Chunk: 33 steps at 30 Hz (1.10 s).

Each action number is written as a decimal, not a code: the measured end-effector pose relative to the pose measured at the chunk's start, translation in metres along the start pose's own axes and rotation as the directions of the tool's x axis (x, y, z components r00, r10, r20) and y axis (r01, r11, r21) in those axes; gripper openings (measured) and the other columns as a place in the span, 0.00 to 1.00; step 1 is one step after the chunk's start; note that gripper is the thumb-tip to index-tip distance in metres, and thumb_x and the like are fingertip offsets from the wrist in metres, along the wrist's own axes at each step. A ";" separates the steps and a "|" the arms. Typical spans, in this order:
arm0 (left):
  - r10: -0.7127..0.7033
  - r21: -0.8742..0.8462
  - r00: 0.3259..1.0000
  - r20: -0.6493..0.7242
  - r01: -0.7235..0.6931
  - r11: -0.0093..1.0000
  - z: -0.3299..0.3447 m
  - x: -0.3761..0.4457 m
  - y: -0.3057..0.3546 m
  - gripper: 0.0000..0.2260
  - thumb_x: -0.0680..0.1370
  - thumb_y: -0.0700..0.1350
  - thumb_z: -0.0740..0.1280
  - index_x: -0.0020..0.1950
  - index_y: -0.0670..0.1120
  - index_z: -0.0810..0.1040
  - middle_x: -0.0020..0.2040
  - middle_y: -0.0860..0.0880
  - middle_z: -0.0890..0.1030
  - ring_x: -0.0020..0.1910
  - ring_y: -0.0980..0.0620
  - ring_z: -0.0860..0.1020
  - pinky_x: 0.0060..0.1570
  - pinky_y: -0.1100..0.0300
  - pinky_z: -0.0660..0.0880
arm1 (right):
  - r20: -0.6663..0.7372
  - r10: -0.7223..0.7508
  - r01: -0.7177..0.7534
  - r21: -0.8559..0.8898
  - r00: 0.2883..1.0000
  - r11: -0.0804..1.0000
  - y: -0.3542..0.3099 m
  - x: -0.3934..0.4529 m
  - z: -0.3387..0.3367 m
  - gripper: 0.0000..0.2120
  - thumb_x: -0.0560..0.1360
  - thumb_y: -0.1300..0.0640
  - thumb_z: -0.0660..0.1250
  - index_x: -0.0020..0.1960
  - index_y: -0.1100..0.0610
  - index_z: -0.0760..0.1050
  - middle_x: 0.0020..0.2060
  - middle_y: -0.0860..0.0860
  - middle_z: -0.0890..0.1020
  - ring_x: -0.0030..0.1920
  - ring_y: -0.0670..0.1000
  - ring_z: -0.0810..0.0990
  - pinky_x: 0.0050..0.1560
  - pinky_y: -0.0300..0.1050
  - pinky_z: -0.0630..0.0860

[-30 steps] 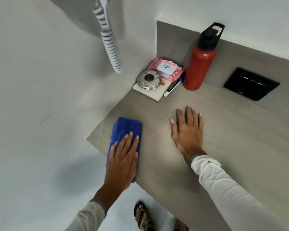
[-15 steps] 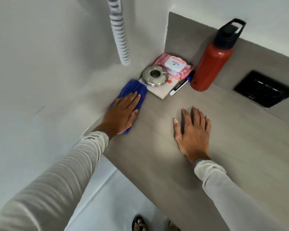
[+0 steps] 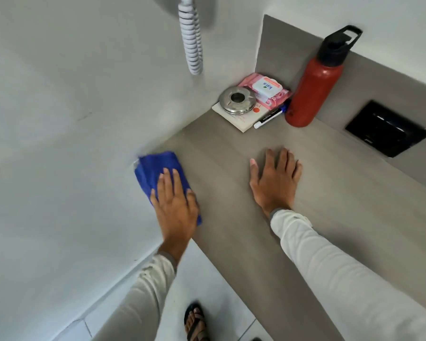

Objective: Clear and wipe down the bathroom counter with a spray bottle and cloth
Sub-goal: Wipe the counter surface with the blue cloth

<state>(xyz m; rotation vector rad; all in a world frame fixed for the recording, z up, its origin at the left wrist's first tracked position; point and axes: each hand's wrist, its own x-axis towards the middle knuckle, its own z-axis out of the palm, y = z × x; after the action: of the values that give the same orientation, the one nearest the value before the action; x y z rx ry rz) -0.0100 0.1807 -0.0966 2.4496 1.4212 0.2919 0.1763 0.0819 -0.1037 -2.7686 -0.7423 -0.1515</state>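
Note:
A blue cloth (image 3: 155, 168) lies flat on the grey counter (image 3: 231, 153) at its left front corner, beside the white wall. My left hand (image 3: 175, 205) presses down on the cloth with its fingers spread over it. My right hand (image 3: 276, 178) rests palm down on the bare counter, about a hand's width to the right, holding nothing. No spray bottle is in view.
In the back corner sit a white book (image 3: 244, 121) with a round steel lid (image 3: 237, 99) on it, a pink wipes pack (image 3: 268, 91), a marker (image 3: 268, 118) and a red water bottle (image 3: 314, 87). A black socket panel (image 3: 387, 129) is set in the backsplash. A coiled white cord (image 3: 191, 38) hangs above.
My left hand has drawn the blue cloth back from beside the book in the corner to the counter's front left edge. My right hand has stayed put.

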 end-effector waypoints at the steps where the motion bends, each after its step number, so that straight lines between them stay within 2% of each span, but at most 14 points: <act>1: 0.045 0.014 0.999 -0.006 -0.045 0.999 0.006 -0.025 0.011 0.27 0.80 0.50 0.52 0.77 0.42 0.61 0.78 0.42 0.61 0.78 0.44 0.60 0.76 0.42 0.58 | -0.003 0.002 -0.002 0.002 1.000 1.000 0.000 0.000 0.000 0.28 0.82 0.40 0.53 0.74 0.57 0.69 0.75 0.64 0.68 0.76 0.64 0.64 0.77 0.65 0.55; 3: 0.283 0.055 0.959 0.033 -0.284 0.957 0.017 -0.072 0.021 0.26 0.80 0.50 0.52 0.78 0.44 0.60 0.79 0.45 0.61 0.78 0.46 0.61 0.75 0.43 0.60 | -0.011 0.001 -0.001 0.006 1.000 1.000 0.001 -0.001 0.001 0.28 0.83 0.40 0.52 0.73 0.57 0.70 0.75 0.64 0.68 0.76 0.64 0.64 0.77 0.64 0.56; 6: 0.660 0.010 0.709 0.247 -0.683 0.730 0.009 -0.070 -0.006 0.25 0.83 0.52 0.52 0.80 0.50 0.53 0.81 0.51 0.55 0.79 0.52 0.55 0.75 0.48 0.59 | -0.031 -0.021 0.022 0.021 0.999 1.000 0.006 -0.001 0.004 0.26 0.83 0.41 0.52 0.73 0.56 0.70 0.75 0.64 0.68 0.76 0.63 0.65 0.77 0.63 0.57; 8: 0.761 0.065 0.564 0.319 -0.815 0.576 -0.003 -0.020 -0.033 0.25 0.83 0.53 0.51 0.80 0.50 0.53 0.80 0.50 0.56 0.79 0.52 0.56 0.75 0.49 0.60 | -0.046 -0.030 0.031 0.024 0.998 0.999 0.008 0.000 0.005 0.26 0.83 0.42 0.52 0.73 0.56 0.71 0.75 0.63 0.68 0.76 0.63 0.65 0.77 0.62 0.57; 9: 0.766 0.102 0.551 0.332 -0.828 0.551 -0.009 0.010 -0.044 0.25 0.83 0.53 0.51 0.80 0.49 0.54 0.80 0.49 0.57 0.79 0.51 0.57 0.75 0.49 0.60 | -0.045 -0.028 0.030 0.026 0.999 0.999 0.008 0.001 0.005 0.26 0.84 0.42 0.51 0.73 0.56 0.71 0.75 0.63 0.68 0.76 0.62 0.65 0.77 0.62 0.57; 14: 0.630 0.195 0.709 0.317 -0.699 0.688 -0.017 0.126 -0.041 0.27 0.82 0.56 0.49 0.79 0.47 0.54 0.80 0.46 0.59 0.78 0.47 0.60 0.74 0.45 0.62 | -0.042 -0.028 0.029 0.024 0.999 0.999 0.009 0.003 0.006 0.26 0.84 0.42 0.50 0.74 0.56 0.69 0.77 0.62 0.66 0.77 0.61 0.63 0.78 0.62 0.55; 16: 0.610 0.185 0.740 0.284 -0.666 0.723 -0.015 0.144 -0.031 0.28 0.81 0.57 0.47 0.79 0.47 0.57 0.79 0.45 0.62 0.77 0.46 0.62 0.72 0.45 0.64 | -0.038 -0.039 0.039 0.011 0.999 0.999 0.009 0.002 0.007 0.26 0.84 0.41 0.50 0.74 0.55 0.68 0.77 0.62 0.66 0.78 0.61 0.63 0.78 0.62 0.54; 18: 0.606 0.173 0.755 0.251 -0.651 0.739 -0.010 0.148 -0.024 0.28 0.81 0.56 0.47 0.79 0.46 0.58 0.78 0.45 0.63 0.77 0.46 0.63 0.72 0.46 0.64 | -0.018 -0.046 0.046 -0.014 0.999 0.999 0.008 0.005 0.008 0.27 0.84 0.41 0.50 0.75 0.54 0.67 0.78 0.61 0.64 0.78 0.60 0.61 0.79 0.61 0.53; 23: 0.379 0.174 0.911 0.161 -0.404 0.898 0.012 0.096 0.019 0.28 0.82 0.54 0.52 0.80 0.45 0.53 0.81 0.46 0.55 0.79 0.49 0.55 0.76 0.48 0.55 | -0.039 0.005 0.001 0.148 0.999 0.989 0.006 0.006 0.000 0.23 0.84 0.43 0.52 0.71 0.55 0.71 0.75 0.58 0.69 0.77 0.58 0.64 0.79 0.58 0.54; 27: 0.425 0.056 0.881 0.206 -0.444 0.894 0.022 0.003 0.067 0.28 0.82 0.52 0.54 0.80 0.46 0.51 0.81 0.47 0.51 0.80 0.50 0.51 0.77 0.49 0.51 | -0.093 0.129 -0.053 0.571 0.987 0.819 0.010 0.000 -0.016 0.15 0.84 0.56 0.60 0.65 0.62 0.77 0.66 0.58 0.79 0.68 0.59 0.75 0.73 0.52 0.66; 29: 0.523 -0.088 0.810 0.266 -0.520 0.850 0.021 -0.040 0.081 0.28 0.82 0.50 0.54 0.80 0.46 0.50 0.81 0.48 0.51 0.80 0.51 0.50 0.79 0.49 0.49 | -0.108 0.206 -0.070 0.709 0.973 0.702 0.018 -0.007 -0.027 0.13 0.83 0.60 0.60 0.61 0.65 0.79 0.59 0.60 0.81 0.62 0.61 0.77 0.69 0.51 0.69; 31: 0.659 -0.357 0.692 0.294 -0.560 0.748 0.006 -0.064 0.079 0.26 0.81 0.45 0.57 0.79 0.46 0.57 0.79 0.47 0.59 0.79 0.52 0.57 0.78 0.51 0.54 | -0.149 0.238 -0.059 0.723 0.960 0.689 0.024 -0.021 -0.034 0.13 0.83 0.59 0.59 0.57 0.64 0.79 0.54 0.59 0.82 0.58 0.61 0.78 0.65 0.48 0.70; 32: 0.682 -0.464 0.684 0.259 -0.531 0.709 -0.001 -0.065 0.074 0.24 0.79 0.40 0.59 0.76 0.44 0.63 0.76 0.46 0.67 0.75 0.52 0.64 0.75 0.55 0.59 | -0.181 0.207 -0.023 0.697 0.961 0.717 0.022 -0.032 -0.035 0.12 0.82 0.59 0.60 0.56 0.62 0.80 0.53 0.58 0.82 0.56 0.60 0.79 0.63 0.45 0.70; 33: 0.649 -0.496 0.722 0.239 -0.484 0.721 0.000 -0.056 0.062 0.23 0.77 0.35 0.60 0.73 0.40 0.68 0.71 0.44 0.73 0.69 0.51 0.70 0.71 0.57 0.63 | -0.206 0.149 0.023 0.655 0.967 0.756 0.017 -0.044 -0.034 0.10 0.81 0.59 0.61 0.56 0.61 0.80 0.52 0.57 0.82 0.56 0.59 0.79 0.63 0.45 0.71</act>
<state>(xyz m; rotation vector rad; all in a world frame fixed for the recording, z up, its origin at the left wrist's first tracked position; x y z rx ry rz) 0.0126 0.1025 -0.0768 2.3438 0.3330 0.1695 0.1461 0.0373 -0.0821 -2.0458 -0.5029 -0.1771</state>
